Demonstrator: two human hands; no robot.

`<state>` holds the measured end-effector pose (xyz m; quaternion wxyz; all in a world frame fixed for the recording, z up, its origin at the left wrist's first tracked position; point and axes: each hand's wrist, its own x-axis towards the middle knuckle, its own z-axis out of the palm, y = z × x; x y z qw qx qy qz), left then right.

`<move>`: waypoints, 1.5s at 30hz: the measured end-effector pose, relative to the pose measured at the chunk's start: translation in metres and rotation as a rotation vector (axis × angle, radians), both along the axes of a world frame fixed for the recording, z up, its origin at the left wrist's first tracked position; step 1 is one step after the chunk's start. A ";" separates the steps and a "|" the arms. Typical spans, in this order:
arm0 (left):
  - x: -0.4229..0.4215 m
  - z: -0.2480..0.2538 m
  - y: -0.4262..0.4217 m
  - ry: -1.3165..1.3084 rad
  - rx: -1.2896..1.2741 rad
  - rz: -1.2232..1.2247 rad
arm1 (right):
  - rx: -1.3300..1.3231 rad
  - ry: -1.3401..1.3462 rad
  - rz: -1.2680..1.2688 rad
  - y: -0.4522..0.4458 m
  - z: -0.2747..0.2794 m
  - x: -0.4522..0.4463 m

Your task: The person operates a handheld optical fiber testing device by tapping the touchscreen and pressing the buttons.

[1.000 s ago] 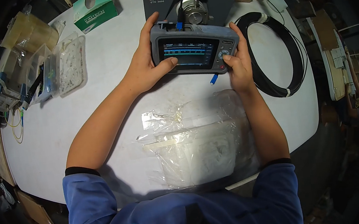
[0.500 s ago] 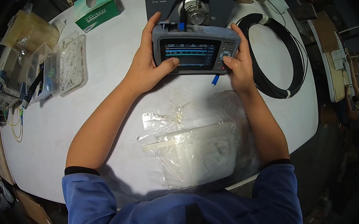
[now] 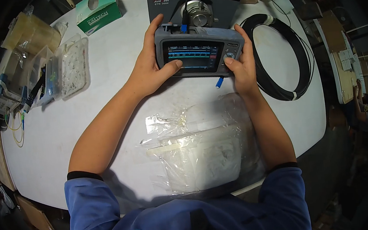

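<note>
Both hands hold a grey handheld fibre tester point(image 3: 198, 51), its lit screen facing me with rows of text on it. My left hand point(image 3: 155, 69) grips the tester's left end, thumb over the lower left of the screen. My right hand point(image 3: 242, 67) wraps the right end, with the thumb on the round button pad. A blue connector point(image 3: 183, 28) on a black cable sits at the tester's top edge. Below the tester's lower right edge, a small blue connector piece point(image 3: 220, 82) lies on the table.
Behind the tester stands a grey machine point(image 3: 163, 10) with a round metal fixture point(image 3: 200, 13). A black cable coil point(image 3: 260, 74) lies at right. Clear plastic bags point(image 3: 201, 157) lie in front of me. At left are a tissue box point(image 3: 98, 17) and plastic trays point(image 3: 73, 68). Another person point(image 3: 363, 115) is far right.
The tester and both hands have shifted very slightly left. My right thumb has moved a little on the button pad, and a reddish mark shows at the screen's right side.
</note>
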<state>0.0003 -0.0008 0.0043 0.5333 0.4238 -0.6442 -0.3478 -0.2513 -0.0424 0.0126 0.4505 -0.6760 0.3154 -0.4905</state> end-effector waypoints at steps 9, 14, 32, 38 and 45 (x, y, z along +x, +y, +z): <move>0.001 0.001 0.002 -0.007 0.048 -0.019 | 0.034 -0.037 0.039 -0.001 -0.001 -0.003; 0.001 0.000 0.001 -0.042 0.028 -0.011 | 0.024 -0.037 0.045 -0.001 -0.001 -0.003; 0.000 0.000 0.001 -0.003 0.007 0.002 | 0.050 -0.031 0.025 0.003 0.002 0.002; 0.000 -0.001 0.000 0.015 0.035 -0.032 | 0.027 0.093 -0.119 0.012 0.010 0.013; 0.001 0.000 -0.001 -0.019 0.004 -0.027 | 0.004 0.008 -0.028 0.004 0.002 0.005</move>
